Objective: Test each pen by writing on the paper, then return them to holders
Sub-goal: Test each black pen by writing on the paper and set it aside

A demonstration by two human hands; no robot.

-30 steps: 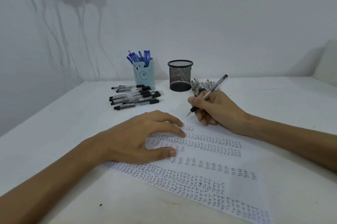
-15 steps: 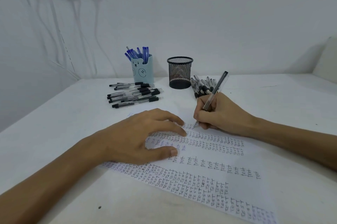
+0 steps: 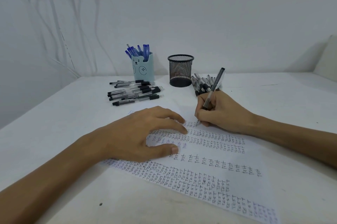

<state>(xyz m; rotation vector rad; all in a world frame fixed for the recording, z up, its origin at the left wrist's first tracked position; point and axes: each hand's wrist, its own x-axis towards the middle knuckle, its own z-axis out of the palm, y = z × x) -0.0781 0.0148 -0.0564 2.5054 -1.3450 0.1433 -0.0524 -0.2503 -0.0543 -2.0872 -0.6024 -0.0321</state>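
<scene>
Your right hand (image 3: 225,114), its grip pinching the pen (image 3: 213,91), has lowered the tip onto the paper (image 3: 206,173) near the counter's (image 3: 54,132) front edge; your left hand (image 3: 138,138) lies flat, steadying it. Writing test underway.

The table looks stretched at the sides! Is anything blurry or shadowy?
Head view: the wide lens stretches the table toward the corners; soft, even light leaves only faint shadows under the left hand and right hand; the pen and the middle of the paper look sharp, its lower right corner smeared.
</scene>
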